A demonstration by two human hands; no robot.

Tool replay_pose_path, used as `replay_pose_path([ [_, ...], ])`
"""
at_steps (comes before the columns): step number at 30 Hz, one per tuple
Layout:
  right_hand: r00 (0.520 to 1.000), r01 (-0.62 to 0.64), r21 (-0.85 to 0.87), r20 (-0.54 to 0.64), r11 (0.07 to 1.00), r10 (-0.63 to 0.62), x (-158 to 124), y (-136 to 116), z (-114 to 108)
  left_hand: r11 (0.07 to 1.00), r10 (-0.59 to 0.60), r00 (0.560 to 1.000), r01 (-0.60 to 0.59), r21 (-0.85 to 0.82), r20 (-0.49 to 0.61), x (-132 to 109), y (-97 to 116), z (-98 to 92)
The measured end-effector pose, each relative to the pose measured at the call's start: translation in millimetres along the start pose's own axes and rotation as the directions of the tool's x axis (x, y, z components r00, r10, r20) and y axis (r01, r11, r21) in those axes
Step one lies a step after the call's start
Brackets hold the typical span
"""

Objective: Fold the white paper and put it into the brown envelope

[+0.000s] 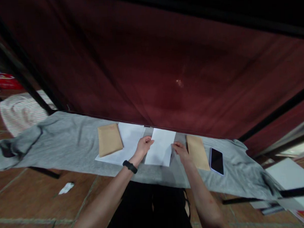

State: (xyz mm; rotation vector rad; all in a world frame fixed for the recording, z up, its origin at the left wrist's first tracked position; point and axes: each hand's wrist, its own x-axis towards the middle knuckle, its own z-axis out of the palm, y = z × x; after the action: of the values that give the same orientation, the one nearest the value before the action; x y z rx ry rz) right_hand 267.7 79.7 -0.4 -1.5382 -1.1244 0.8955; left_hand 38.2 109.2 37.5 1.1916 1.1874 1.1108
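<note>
A narrow white sheet of paper (160,149) lies in front of me on the grey cloth. My left hand (144,145) pinches its left edge, and a dark band circles that wrist. On the opposite side, the fingers of my right hand (180,149) are closed at the paper's right edge. Left of my left hand are wider white sheets (131,138), with a stack of brown envelopes (109,140) resting on them. More brown envelopes (197,152) lie just right of my right hand.
A phone (217,161) lies at the right on the grey cloth (72,144). A dark red fabric panel (150,67) rises behind the surface. A striped cloth (24,111) hangs at the left, and a white scrap (66,188) is on the tiled floor.
</note>
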Motion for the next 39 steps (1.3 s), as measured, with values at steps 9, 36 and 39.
replay_pose_path([
  [9, 0.949, 0.316, 0.077, -0.021, 0.946, -0.316, -30, -6, -18, 0.788, 0.495, 0.849, -0.528, 0.317, 0.184, -27, -12, -23.9],
  [36, 0.923, 0.385, -0.536, 0.241, 0.752, -0.301, -126, 68, -12, 0.859, 0.107, 0.962, -0.216, 0.464, 0.251, -83, -85, -43.6],
  [39, 0.966, 0.257, -0.543, 0.165, 0.8, -0.198, -115, 62, -4, 0.9, 0.017, 0.994, -0.064, 0.431, 0.111, -74, -78, -30.9],
])
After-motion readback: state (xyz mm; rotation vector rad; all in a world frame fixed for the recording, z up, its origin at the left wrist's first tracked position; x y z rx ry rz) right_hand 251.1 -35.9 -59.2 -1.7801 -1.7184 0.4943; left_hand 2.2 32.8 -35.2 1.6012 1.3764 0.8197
